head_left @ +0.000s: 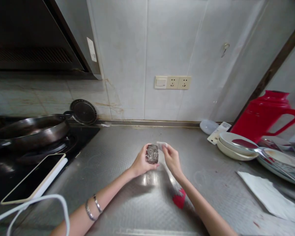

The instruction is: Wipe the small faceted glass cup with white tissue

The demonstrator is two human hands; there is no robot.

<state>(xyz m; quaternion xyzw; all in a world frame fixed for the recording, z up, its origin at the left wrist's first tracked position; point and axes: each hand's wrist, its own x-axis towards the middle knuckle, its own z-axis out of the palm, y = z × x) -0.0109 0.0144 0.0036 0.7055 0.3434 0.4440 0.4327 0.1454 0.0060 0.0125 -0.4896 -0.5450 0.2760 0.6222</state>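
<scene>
Head view: over the steel bench (pixel 118 141) I can see two bare hands working close together, just apart from each other. Fingers of the left hand (pixel 139 163) are curved around a small grey glass-like piece (pixel 152 154) with a patterned surface, holding it above the middle of the bench. Just to its right, the fingers of the right hand (pixel 172 161) are pinched narrow on a thin white strip (pixel 161 144), which looks like tissue or a wrapper; I can't tell which. Two silvery bracelets (pixel 89 211) circle the left forearm. Near the right forearm a red patch (pixel 179 198) shows against the steel, and I can't make out whether it is a reflection.

Over on the left, a wide metal pan (pixel 39 132) sits on the black stove (pixel 88 133), with a round dark disc (pixel 83 112) leaning on the wall at the far side. Nearer, a phone (pixel 34 178) lies tilted against a white block (pixel 50 178), beside a looped white cable (pixel 61 200). On the right, a red jug (pixel 265 114) stands behind stacked bowls (pixel 232 154), and nearer to me a folded white sheet (pixel 270 196) lies flat.
</scene>
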